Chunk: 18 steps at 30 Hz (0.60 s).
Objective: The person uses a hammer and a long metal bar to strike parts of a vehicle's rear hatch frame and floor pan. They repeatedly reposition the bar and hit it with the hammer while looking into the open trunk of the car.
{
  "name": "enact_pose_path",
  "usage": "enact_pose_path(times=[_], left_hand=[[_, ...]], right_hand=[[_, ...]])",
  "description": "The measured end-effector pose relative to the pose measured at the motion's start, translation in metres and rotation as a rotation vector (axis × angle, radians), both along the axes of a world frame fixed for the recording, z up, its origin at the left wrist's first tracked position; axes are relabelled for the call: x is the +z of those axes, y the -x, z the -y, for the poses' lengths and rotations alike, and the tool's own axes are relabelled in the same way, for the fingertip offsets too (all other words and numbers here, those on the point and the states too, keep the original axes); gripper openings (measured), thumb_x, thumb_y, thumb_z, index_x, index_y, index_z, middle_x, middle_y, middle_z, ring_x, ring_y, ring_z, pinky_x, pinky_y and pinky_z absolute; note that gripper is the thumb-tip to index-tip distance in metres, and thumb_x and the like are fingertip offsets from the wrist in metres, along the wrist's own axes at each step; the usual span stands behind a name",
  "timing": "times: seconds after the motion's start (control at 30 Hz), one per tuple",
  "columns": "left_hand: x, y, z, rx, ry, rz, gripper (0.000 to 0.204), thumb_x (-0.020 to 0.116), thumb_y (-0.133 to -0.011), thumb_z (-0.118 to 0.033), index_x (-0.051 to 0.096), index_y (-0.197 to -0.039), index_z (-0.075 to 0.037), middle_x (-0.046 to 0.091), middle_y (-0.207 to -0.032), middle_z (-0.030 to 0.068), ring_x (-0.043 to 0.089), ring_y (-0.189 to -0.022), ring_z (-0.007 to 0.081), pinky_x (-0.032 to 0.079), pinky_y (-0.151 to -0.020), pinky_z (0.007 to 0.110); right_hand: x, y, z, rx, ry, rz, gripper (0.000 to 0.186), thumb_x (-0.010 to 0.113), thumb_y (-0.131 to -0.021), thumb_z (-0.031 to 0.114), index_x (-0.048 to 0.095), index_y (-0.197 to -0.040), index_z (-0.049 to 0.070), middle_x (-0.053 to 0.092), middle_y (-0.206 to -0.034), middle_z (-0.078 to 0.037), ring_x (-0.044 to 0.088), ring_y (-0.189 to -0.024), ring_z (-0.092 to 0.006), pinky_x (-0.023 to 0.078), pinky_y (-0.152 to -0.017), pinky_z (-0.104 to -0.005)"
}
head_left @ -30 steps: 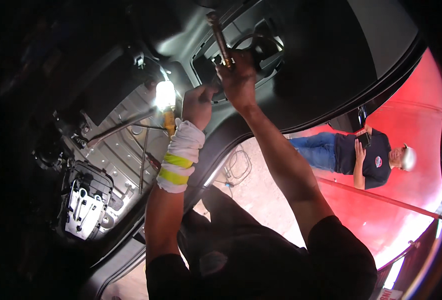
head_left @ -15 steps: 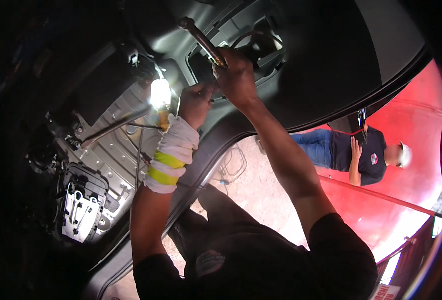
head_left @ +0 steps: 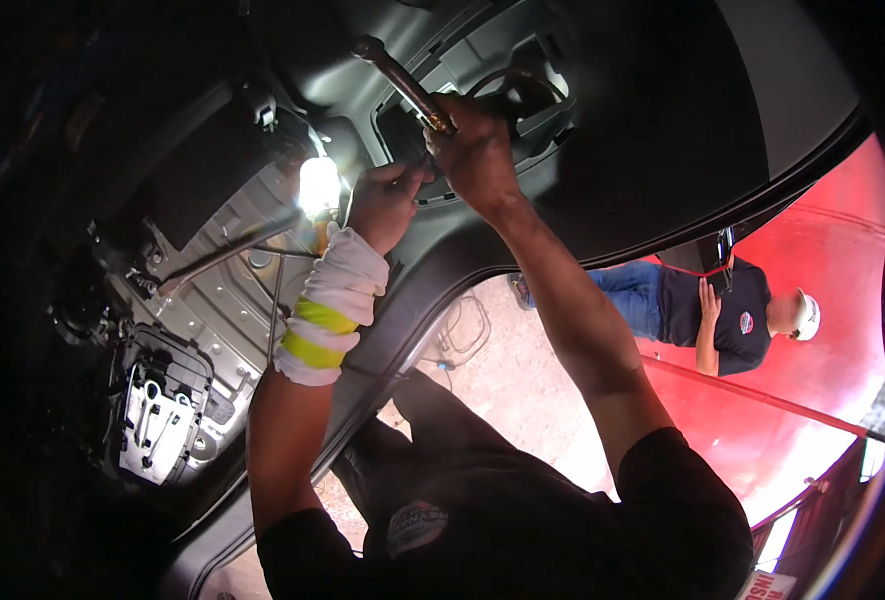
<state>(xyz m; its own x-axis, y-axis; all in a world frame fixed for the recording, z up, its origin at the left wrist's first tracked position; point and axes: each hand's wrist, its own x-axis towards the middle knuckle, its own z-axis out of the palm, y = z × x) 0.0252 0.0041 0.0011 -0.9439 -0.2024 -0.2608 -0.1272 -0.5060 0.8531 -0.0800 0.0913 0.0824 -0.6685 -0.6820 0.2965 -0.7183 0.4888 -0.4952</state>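
My right hand (head_left: 478,150) is raised to a dark car body panel (head_left: 623,120) and grips a long metal ratchet wrench (head_left: 403,85) whose handle slants up to the left. My left hand (head_left: 383,200), its wrist wrapped in a white cloth with yellow bands (head_left: 325,310), is closed just left of the right hand at the edge of an opening in the panel (head_left: 483,80). What the left fingers pinch is too small to make out. A bright work light (head_left: 318,188) glows beside the left wrist.
Bare grey sheet metal of the car's interior (head_left: 223,300) with cables lies to the left, above a white bracket part (head_left: 158,420). Outside the door opening another person (head_left: 723,310) in dark shirt and jeans sits by a red wall (head_left: 813,400).
The wrench handle has swung from nearly upright over to the left. Both hands stay at the same spot on the panel; the view has shifted slightly.
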Motion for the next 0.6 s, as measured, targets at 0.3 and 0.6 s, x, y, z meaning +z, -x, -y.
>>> enact_pose_path(times=[0.3,0.6], left_hand=[[0.006,-0.002,0.008,-0.094,-0.119,0.105,0.027,0.059,-0.096,-0.029,0.071,-0.095,-0.005,0.051,-0.062,-0.0031,0.046,-0.052,0.0061,0.038,-0.048,0.025],[-0.020,0.014,-0.020,0.197,0.252,-0.177,0.022,0.060,-0.093,-0.023,0.071,-0.093,-0.004,0.058,-0.062,0.0051,0.051,-0.057,0.0143,0.043,-0.056,0.032]], right_hand=[[0.006,0.000,0.002,-0.020,-0.048,0.082,0.027,0.065,-0.076,0.000,0.065,-0.103,0.001,0.064,-0.081,-0.016,0.063,-0.067,-0.0283,0.050,-0.064,-0.0364],[0.036,-0.006,0.001,-0.039,-0.204,0.032,0.027,0.068,-0.083,0.015,0.063,-0.108,0.005,0.066,-0.081,-0.017,0.066,-0.075,-0.0340,0.052,-0.068,-0.0425]])
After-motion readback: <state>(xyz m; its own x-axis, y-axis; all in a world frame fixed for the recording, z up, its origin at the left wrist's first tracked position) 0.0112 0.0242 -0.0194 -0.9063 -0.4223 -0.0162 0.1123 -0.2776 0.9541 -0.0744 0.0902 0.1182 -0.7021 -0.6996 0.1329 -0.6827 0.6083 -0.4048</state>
